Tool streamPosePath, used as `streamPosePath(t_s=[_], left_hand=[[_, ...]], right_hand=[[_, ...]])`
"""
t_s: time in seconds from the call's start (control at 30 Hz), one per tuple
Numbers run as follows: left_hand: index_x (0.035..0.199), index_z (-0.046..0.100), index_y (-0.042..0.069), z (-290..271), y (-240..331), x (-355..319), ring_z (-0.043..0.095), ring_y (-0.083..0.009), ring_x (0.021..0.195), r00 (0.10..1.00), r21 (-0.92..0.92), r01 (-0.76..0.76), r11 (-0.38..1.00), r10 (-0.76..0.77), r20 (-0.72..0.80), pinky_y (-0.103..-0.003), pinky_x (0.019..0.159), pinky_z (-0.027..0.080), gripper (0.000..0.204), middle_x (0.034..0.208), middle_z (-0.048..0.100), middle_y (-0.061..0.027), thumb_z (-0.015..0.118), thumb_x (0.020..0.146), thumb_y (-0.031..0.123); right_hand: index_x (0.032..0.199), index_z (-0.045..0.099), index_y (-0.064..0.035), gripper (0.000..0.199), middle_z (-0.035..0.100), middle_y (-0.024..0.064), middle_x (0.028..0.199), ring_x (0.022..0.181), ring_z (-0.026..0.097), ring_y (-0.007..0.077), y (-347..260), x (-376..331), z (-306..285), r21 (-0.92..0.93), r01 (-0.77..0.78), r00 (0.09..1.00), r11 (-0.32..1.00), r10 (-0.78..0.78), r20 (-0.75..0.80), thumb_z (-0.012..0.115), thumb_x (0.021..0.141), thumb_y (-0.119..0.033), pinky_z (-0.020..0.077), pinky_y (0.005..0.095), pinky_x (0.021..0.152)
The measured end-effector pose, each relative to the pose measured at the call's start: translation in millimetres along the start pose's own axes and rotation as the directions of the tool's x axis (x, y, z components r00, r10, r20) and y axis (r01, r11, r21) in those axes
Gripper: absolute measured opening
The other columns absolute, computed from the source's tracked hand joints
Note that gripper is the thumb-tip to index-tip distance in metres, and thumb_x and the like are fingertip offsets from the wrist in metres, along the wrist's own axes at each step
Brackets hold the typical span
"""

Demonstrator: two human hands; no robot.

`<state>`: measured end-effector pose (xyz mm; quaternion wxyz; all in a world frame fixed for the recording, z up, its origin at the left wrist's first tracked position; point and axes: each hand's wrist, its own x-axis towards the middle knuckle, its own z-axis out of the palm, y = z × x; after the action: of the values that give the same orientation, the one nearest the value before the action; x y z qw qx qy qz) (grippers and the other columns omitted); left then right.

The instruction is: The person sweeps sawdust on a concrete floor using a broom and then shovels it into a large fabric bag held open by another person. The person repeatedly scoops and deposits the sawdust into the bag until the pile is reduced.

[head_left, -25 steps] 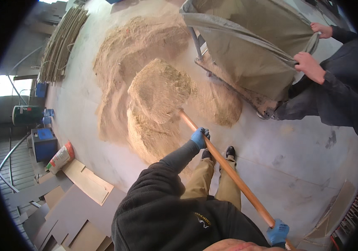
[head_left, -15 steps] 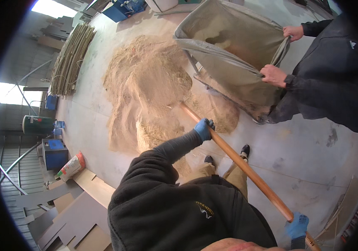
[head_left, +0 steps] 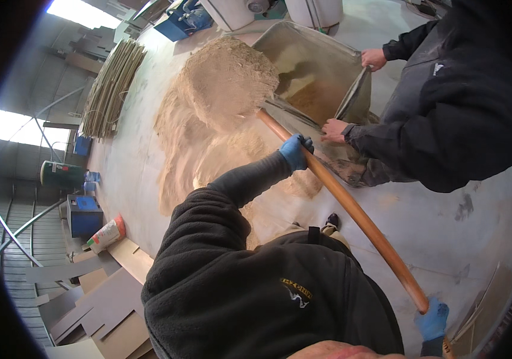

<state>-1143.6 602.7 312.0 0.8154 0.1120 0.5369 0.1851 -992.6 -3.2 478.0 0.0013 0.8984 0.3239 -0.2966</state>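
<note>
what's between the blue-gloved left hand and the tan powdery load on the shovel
A short, bare stretch of round brown wooden handle, from left hand to load; the head view shows it.

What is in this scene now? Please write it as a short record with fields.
Left hand: blue-gloved, closed around the wooden handle toward its upper end
Right hand: blue-gloved, closed around the handle near its lower end
Load: tan heap, probably sawdust, at the handle's upper end
Floor: spread tan pile
Co-worker: both hands on an open cloth bag
</note>
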Motion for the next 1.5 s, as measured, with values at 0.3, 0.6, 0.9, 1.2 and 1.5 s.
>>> streamPosePath(t_s=[0.3, 0.6, 0.9, 1.2, 1.5], left_hand=[[0.091, 0.052, 0.009, -17.1, -64.3, 118.3, 0.059, -0.0225, 0.075, 0.956, 0.518, -0.165, 0.839, 0.006, 0.294, -0.038, 0.071, 0.053, 0.003, 0.081, 0.059, -0.0064, 0.051, 0.089, 0.009], [0.074, 0.06, 0.007, -31.7, -42.1, 144.5, 0.062, -0.0195, 0.069, 0.806, 0.584, -0.551, -0.596, -0.197, 0.559, -0.035, 0.063, 0.053, 0.014, 0.075, 0.064, -0.0064, 0.054, 0.087, 0.009], [0.076, 0.063, 0.007, -11.2, -35.8, 255.3, 0.065, -0.0219, 0.068, 0.804, 0.723, -0.538, -0.435, -0.005, 0.595, -0.036, 0.059, 0.053, 0.013, 0.073, 0.066, -0.0089, 0.061, 0.085, 0.015], [0.074, 0.062, 0.004, -0.4, -53.4, 249.0, 0.066, -0.0262, 0.069, 0.865, 0.86, -0.49, 0.14, 0.198, 0.461, -0.042, 0.061, 0.053, 0.018, 0.076, 0.066, -0.0122, 0.058, 0.087, 0.016], [0.084, 0.068, 0.005, -34.5, -79.4, 214.5, 0.069, -0.0249, 0.074, 0.687, 0.682, -0.721, 0.125, 0.265, 0.677, -0.035, 0.065, 0.056, 0.007, 0.081, 0.069, -0.0114, 0.062, 0.079, 0.003]], right_hand=[[0.076, 0.06, -0.004, 0.022, 0.063, 0.0197, 0.07, 0.069, 0.062, 0.0407, -26.7, -37.3, 47.0, 0.073, -0.111, 0.987, 0.991, 0.102, 0.123, 0.068, 0.073, -0.025, 0.0491, 0.0472, 0.062], [0.096, 0.067, -0.0003, 0.032, 0.07, 0.022, 0.09, 0.088, 0.068, 0.0356, -65.2, -42.1, 71.7, 0.515, -0.363, 0.868, 0.776, 0.08, 0.49, 0.07, 0.079, -0.028, 0.0535, 0.0376, 0.075], [0.107, 0.064, 0.0071, 0.034, 0.07, 0.0147, 0.085, 0.084, 0.066, 0.0218, -82.9, 36.8, 125.6, 0.667, -0.737, 0.569, 0.111, -0.432, 0.7, 0.067, 0.08, -0.012, 0.052, 0.0351, 0.073], [0.101, 0.066, 0.0027, 0.028, 0.069, 0.01, 0.087, 0.081, 0.065, 0.0193, -105.3, 89.6, 137.6, 0.72, -0.662, 0.577, 0.209, -0.471, 0.668, 0.07, 0.077, -0.011, 0.052, 0.0342, 0.073], [0.092, 0.062, -0.0005, 0.034, 0.068, 0.0168, 0.076, 0.075, 0.068, 0.0329, -137.3, 19.7, 200.8, 0.492, -0.297, 0.951, 0.818, 0.204, 0.234, 0.069, 0.064, -0.019, 0.0523, 0.0397, 0.074]])
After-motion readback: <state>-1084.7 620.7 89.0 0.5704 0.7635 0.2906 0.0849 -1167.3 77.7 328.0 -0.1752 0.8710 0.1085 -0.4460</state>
